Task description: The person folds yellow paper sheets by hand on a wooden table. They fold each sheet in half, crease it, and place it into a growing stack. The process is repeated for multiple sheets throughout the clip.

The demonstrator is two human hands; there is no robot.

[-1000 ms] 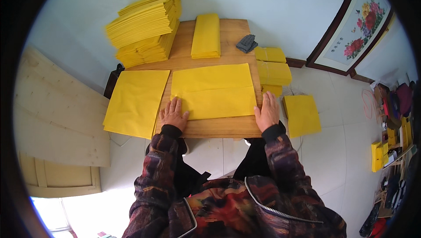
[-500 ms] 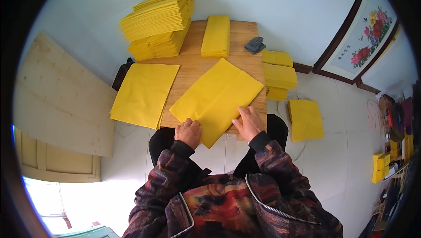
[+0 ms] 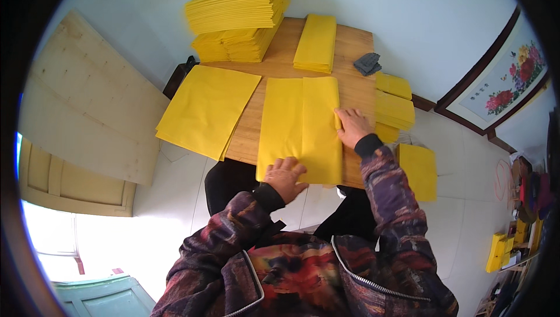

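A folded yellow sheet (image 3: 300,118), paper or thin cloth, lies squarely on the wooden table with a lengthwise line down its middle. Its lower end hangs just past the near edge. My left hand (image 3: 284,178) rests on that near end, fingers spread and slightly bent. At the sheet's right edge, my right hand (image 3: 354,128) pinches the border, which bulges up a little between thumb and fingers. Left of it lies a flat pile of yellow sheets (image 3: 207,107), partly over the table's left side.
Tall yellow stacks (image 3: 239,16) stand at the back left of the table (image 3: 353,42). Beside them lie a narrow folded pile (image 3: 316,42) and a grey cloth (image 3: 367,64). Yellow bundles (image 3: 395,110) sit right of the table. A wooden board (image 3: 93,95) leans at left.
The yellow sheet has turned from a slant to lie straight toward me. My right hand has moved up along its right edge; my left hand has spread on the near end. The view has shifted.
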